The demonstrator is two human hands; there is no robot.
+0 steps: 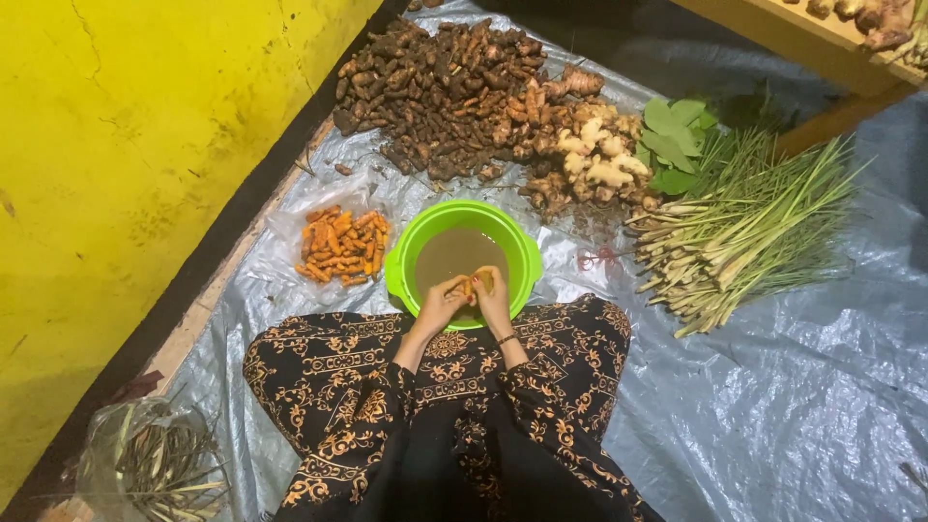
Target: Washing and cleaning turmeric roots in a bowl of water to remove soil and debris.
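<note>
Turmeric root (472,286): small orange piece, peeled, held above the near rim of the basin. Basin (406,253): round, bright green plastic, filled with murky brown water, upright on the grey tarp near its left edge.

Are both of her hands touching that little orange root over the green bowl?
Touching. The head view shows the left hand and right hand closed together around the small orange root above the green bowl of murky water, fingers wrapping it.
</note>
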